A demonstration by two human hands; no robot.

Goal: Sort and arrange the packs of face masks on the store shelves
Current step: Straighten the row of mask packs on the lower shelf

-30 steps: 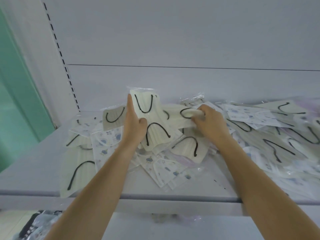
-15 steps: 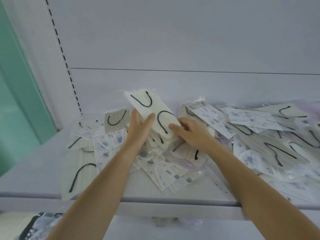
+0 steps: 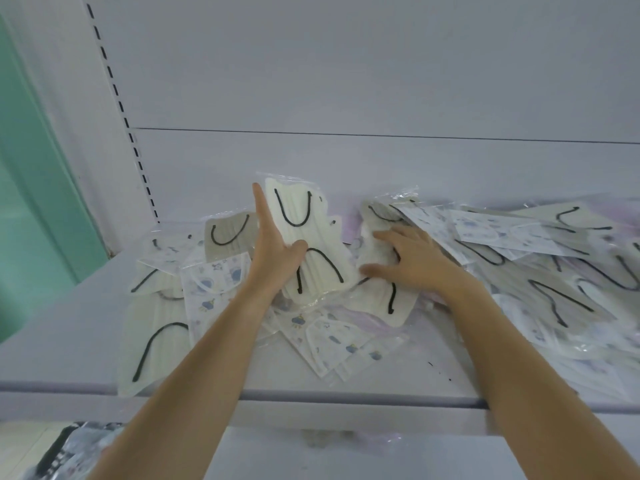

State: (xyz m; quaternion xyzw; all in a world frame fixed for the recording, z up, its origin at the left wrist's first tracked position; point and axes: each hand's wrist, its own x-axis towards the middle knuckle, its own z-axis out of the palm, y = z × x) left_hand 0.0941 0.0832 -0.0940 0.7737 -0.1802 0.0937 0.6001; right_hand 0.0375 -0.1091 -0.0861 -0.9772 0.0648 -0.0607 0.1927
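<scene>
Mask packs cover the store shelf [image 3: 52, 341], one stack lifted.
Your left hand [image 3: 273, 251] grasps the stack of cream mask packs [image 3: 311, 237], thumb across its front, holding it upright at mid-shelf. Your right hand [image 3: 412, 263] lies released, fingers spread flat on the loose pile of packs [image 3: 554, 296] just right of it.

Cream mask pack [image 3: 308, 244] with black loops stands upright above scattered packs [image 3: 554, 271] on shelf [image 3: 69, 341].

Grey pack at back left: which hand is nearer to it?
Left. The left hand holds a cream pack just right of the grey pack; the right hand rests on the pile farther right.
</scene>
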